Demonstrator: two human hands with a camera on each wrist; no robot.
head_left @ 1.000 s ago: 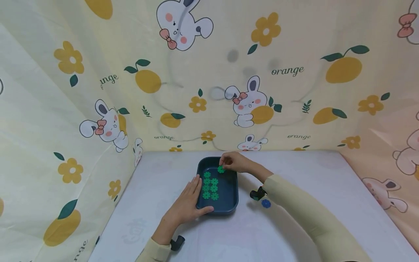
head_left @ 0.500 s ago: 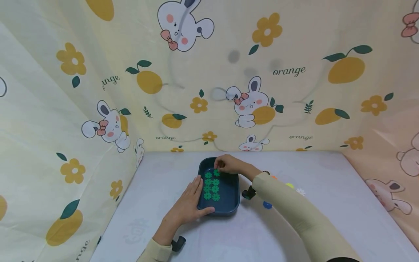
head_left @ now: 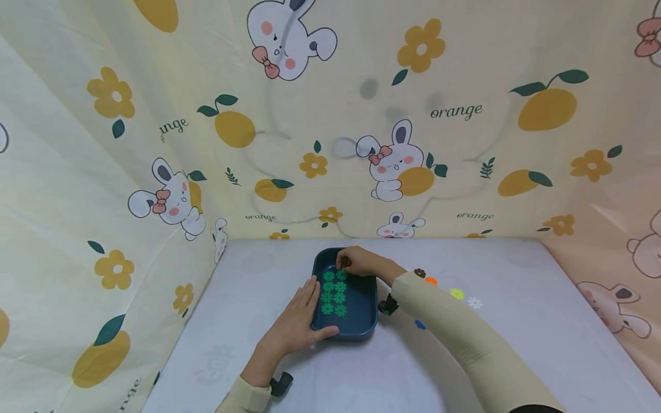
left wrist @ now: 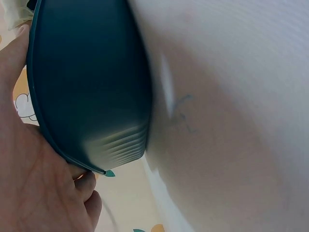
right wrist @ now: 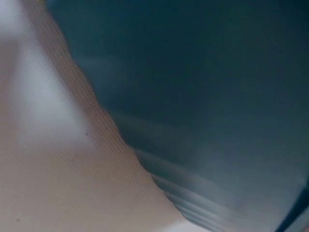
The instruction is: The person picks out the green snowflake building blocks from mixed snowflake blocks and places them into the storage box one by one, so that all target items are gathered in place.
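A dark blue tray (head_left: 358, 321) sits on the white table, with two columns of green flower-shaped pieces (head_left: 327, 297) on its floor. At the top of the right column, my right hand (head_left: 365, 261) has its fingertips on one green flower-shaped piece (head_left: 341, 275), partly hidden by them. My left hand (head_left: 293, 322) rests along the tray's left side with straight fingers, its thumb at the near edge. In the left wrist view, that hand (left wrist: 41, 179) touches the rim. Only the tray's outer wall (right wrist: 203, 96) shows in the right wrist view; the right fingers are hidden there.
Right of the tray lie loose flower-shaped pieces: a brown one (head_left: 419, 273), an orange one (head_left: 431, 281), a yellow one (head_left: 457, 293) and a white one (head_left: 474, 302). My right sleeve (head_left: 459, 332) partly covers a blue one (head_left: 420, 324). A printed curtain (head_left: 330, 115) surrounds the table.
My right hand has moved left with the green flower-shaped piece, then slightly down to the top of the right column. The left hand keeps its place at the tray.
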